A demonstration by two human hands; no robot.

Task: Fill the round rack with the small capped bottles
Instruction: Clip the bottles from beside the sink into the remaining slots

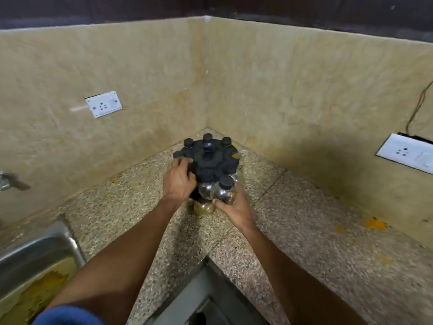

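A round black rack [207, 160] stands in the corner of the speckled stone counter [293, 231], with several black-capped bottles seated around its top rim. My left hand [179, 181] grips the rack's left side. At the rack's near edge, my right hand [234, 207] holds a small clear bottle with a black cap [224, 190]. Another clear bottle [206, 190] sits beside it in the rack. Below them a bottle of yellowish powder [204, 208] rests in a lower tier.
Beige marble walls meet behind the rack. A white socket plate [103, 104] is on the left wall, another [407, 152] on the right wall with a cable above it. A steel sink [35, 266] lies at the lower left, a tap [9, 180] above it. Yellow stains [375, 224] mark the counter.
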